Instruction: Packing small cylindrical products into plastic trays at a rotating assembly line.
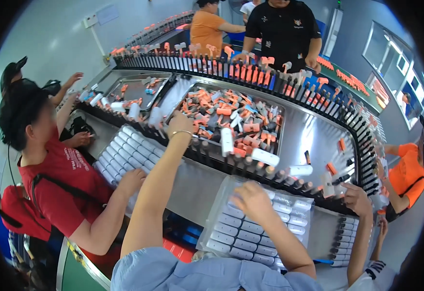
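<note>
My left hand (179, 125), with a bangle at the wrist, reaches across the near row of black upright holders (200, 148) to the left edge of a metal tray (280, 138). Its fingers are turned away and blurred. Orange, grey and white small parts (221, 111) lie heaped in that tray. My right hand (255, 201) hovers over a plastic-lined tray of white rounded-end cases (247, 236) in rows. Its fingers are curled together, and whatever they hold is hidden. White cases (266, 157) stand or lean near the holders between my hands.
The line of holders (362, 131) loops round the metal table. A co-worker in red (71, 184) sits at my left beside more white cases (129, 150). Another person's hand (357, 199) reaches in at the right. People in black (287, 36) and orange (408, 169) work around the table.
</note>
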